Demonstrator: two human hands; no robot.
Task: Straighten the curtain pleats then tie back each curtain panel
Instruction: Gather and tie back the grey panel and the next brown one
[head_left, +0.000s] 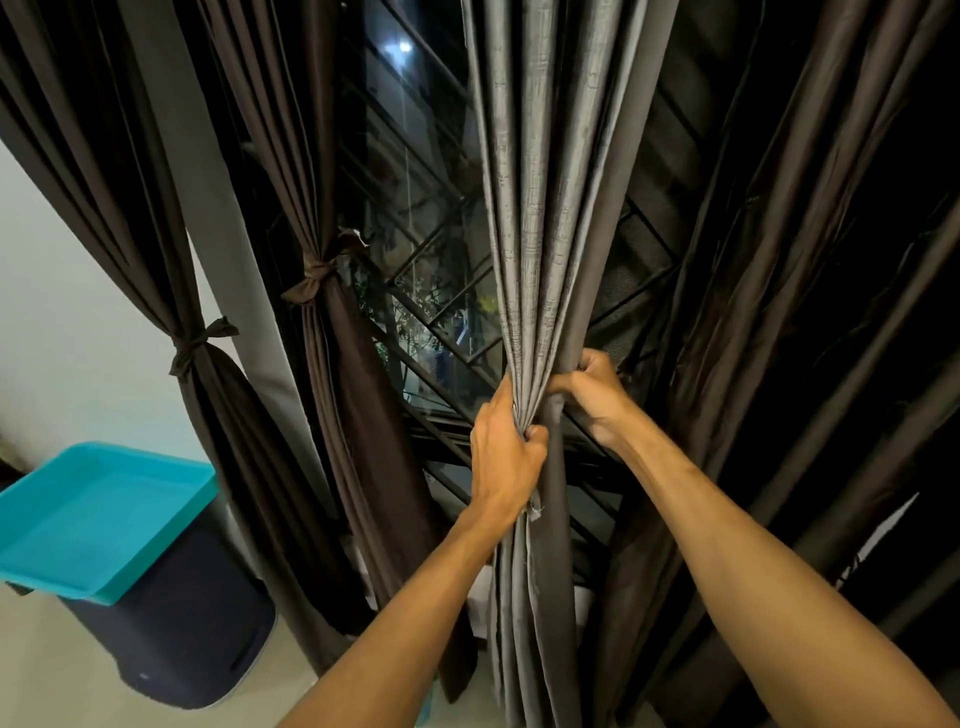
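Left hand (506, 457) clenches the gathered pleats of the grey-brown pleated fabric curtain panel (540, 208) before the dark grilled window (415, 312); right hand (595, 397) grips its right edge, fingertips hidden in folds

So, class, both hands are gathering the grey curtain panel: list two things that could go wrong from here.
1. The left hand and right hand grip the grey panel at different heights; if either slips, the gathered pleats may fall out unevenly.
2. The frayed edge below the left hand might tear further under a hard pull.
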